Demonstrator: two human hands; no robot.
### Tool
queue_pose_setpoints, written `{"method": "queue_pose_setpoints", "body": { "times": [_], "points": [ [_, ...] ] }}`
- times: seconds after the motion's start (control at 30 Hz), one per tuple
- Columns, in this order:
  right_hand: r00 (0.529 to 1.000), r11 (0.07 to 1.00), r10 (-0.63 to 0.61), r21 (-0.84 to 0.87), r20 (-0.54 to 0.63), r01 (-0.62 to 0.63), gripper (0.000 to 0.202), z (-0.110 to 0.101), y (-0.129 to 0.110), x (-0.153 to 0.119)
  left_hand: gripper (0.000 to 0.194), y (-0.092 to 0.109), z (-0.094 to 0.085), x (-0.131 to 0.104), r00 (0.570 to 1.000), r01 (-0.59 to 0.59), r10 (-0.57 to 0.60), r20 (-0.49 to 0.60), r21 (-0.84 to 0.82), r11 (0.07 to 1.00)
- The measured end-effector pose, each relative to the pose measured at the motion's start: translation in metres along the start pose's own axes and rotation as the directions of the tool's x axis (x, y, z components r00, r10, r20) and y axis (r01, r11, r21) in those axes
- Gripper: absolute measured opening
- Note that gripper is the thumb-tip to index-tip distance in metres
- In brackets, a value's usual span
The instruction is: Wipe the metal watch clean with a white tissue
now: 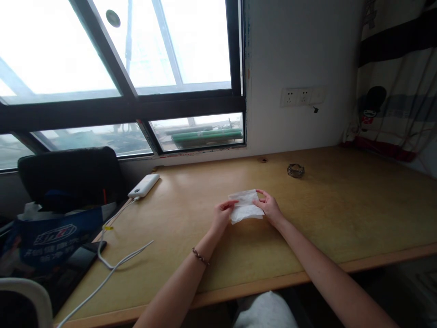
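Note:
A small white tissue or wipe (245, 206) is held just above the wooden desk (341, 214), near its middle. My left hand (221, 216) pinches its left edge. My right hand (269, 207) pinches its right edge. Both forearms reach in from the near edge of the desk. A thin bracelet circles my left wrist.
A white power bank (144, 185) with a white cable (112, 262) lies at the desk's left. A small dark ring-shaped object (295, 171) sits further back. A black chair back (68, 175) and a blue bag (54, 239) stand at left. Wall sockets (302, 96) are behind.

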State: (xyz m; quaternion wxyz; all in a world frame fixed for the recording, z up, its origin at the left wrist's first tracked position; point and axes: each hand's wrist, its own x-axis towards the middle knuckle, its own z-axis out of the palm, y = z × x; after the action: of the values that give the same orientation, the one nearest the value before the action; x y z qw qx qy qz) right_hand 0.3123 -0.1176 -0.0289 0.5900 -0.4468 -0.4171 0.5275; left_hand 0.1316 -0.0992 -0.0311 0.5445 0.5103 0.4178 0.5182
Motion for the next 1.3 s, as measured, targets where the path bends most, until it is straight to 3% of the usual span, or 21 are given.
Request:
{"method": "queue_pose_setpoints", "body": {
  "times": [0.13, 0.23, 0.33, 0.4, 0.53, 0.7, 0.8, 0.93, 1.1, 1.3],
  "points": [
    [0.999, 0.990, -0.049, 0.131, -0.022, 0.051, 0.059, 0.000, -0.004, 0.000, 0.025, -0.003, 0.002, 0.000, 0.991, 0.110, -0.095, 0.091, -0.168, 0.980],
    [1.000, 0.965, 0.010, 0.262, -0.009, -0.007, 0.039, -0.001, -0.008, 0.001, 0.026, -0.003, 0.003, 0.000, 0.980, 0.158, -0.117, 0.164, -0.271, 0.949],
    [0.995, 0.932, 0.080, 0.349, 0.055, -0.094, 0.022, -0.004, -0.010, 0.001, 0.025, -0.002, 0.001, 0.001, 0.982, 0.159, -0.114, 0.147, -0.339, 0.927],
    [0.993, 0.922, 0.084, 0.371, 0.089, -0.111, 0.023, -0.005, -0.010, 0.002, 0.026, 0.000, -0.001, 0.002, 0.985, 0.154, -0.114, 0.129, -0.360, 0.920],
    [0.992, 0.935, 0.069, 0.341, 0.105, -0.101, 0.037, -0.005, -0.005, 0.003, 0.037, 0.004, 0.000, 0.000, 0.979, 0.163, -0.113, 0.167, -0.321, 0.933],
    [0.992, 0.951, 0.068, 0.295, 0.109, -0.098, 0.019, -0.002, -0.004, 0.001, 0.034, 0.007, 0.003, -0.005, 0.975, 0.117, -0.078, 0.207, -0.185, 0.976],
    [0.989, 0.960, 0.083, 0.258, 0.125, -0.113, 0.021, -0.001, -0.008, -0.002, 0.027, 0.006, 0.003, -0.006, 0.976, 0.083, -0.061, 0.208, -0.095, 0.992],
    [0.990, 0.971, 0.101, 0.206, 0.099, -0.119, 0.025, -0.001, -0.011, -0.004, 0.032, 0.006, 0.003, -0.006, 0.981, 0.069, -0.054, 0.184, -0.075, 0.995],
    [0.999, 0.997, -0.001, 0.079, 0.045, -0.003, 0.026, 0.001, -0.011, -0.005, 0.035, 0.013, 0.007, -0.010, 0.975, 0.068, -0.044, 0.216, -0.106, 0.992],
    [0.987, 0.989, -0.149, -0.024, -0.061, 0.148, 0.027, 0.002, -0.009, -0.004, 0.026, 0.012, 0.006, -0.010, 0.986, 0.072, -0.046, 0.159, -0.160, 0.985]
  ]
}}
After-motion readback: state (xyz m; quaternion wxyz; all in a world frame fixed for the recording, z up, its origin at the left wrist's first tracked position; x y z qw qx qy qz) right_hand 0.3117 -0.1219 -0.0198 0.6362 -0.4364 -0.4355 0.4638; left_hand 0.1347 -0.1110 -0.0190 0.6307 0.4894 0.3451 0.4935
